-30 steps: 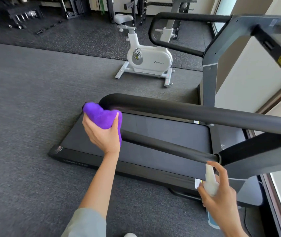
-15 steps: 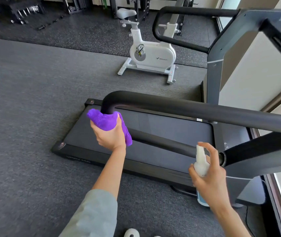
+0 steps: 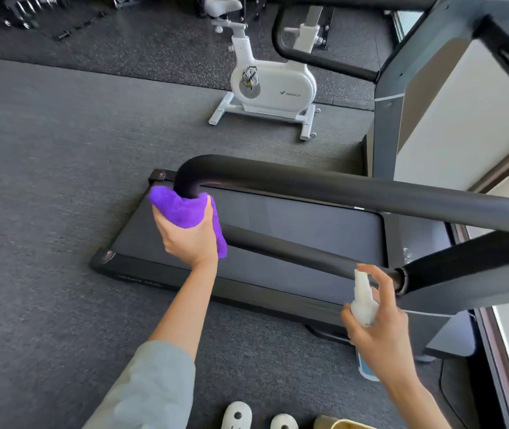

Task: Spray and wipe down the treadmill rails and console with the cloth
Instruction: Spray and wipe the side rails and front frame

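The left hand (image 3: 189,239) grips the purple cloth (image 3: 182,209) against the bend at the rail's (image 3: 324,184) outer end; the rail runs rightward toward the console. The right hand (image 3: 377,332) holds the spray bottle (image 3: 363,305) just below its lower bar.

My left arm wears a loose light-grey sleeve (image 3: 151,385) that ends short of the wrist, so my forearm is bare. My right arm shows no sleeve at all. My left hand (image 3: 189,239) and right hand (image 3: 380,332) wear no gloves, rings or watch.
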